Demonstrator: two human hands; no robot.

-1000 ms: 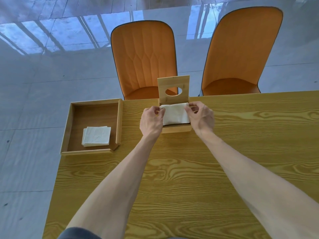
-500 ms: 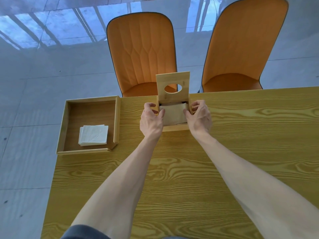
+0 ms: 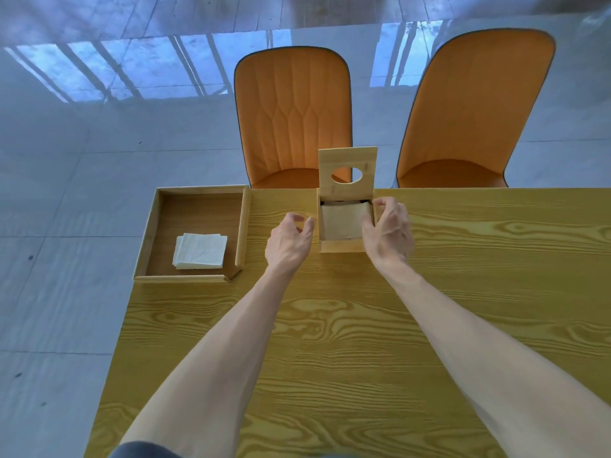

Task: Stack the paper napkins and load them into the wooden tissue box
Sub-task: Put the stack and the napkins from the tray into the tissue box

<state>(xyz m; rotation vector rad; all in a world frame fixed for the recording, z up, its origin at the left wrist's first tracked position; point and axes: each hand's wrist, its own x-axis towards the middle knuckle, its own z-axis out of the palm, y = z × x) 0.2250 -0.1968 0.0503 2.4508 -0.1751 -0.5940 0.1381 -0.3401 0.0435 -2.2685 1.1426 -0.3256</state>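
The stack of napkins (image 3: 344, 221) that both hands held above the wooden tissue box (image 3: 342, 246) a second ago now lies inside it, sunk below the rim and in the shade of the walls, where half a second ago the fingers were still pressing it down. The hinged lid (image 3: 347, 170), with its oval dispensing hole, stands upright at the far side of the box, so the box is still open.

The left hand (image 3: 289, 241) has come away from the box and hovers just beside its left wall, fingers loosely curled and apart, holding nothing. The right hand (image 3: 388, 231) remains at the box's right wall, fingers curved over the rim; whether the fingertips still touch the napkins or only the wood cannot be told from this view, but it does not appear to be lifting anything.

A second, smaller pile of white napkins (image 3: 200, 251) lies in the wooden tray (image 3: 150, 226) at the left edge of the table (image 3: 330, 342), well apart from the box.

This load looks seated, so that part of the task seems done. With the left hand free on the tray's side, the likely remaining work is to fetch the tray pile, add it on top, and then fold the lid down.
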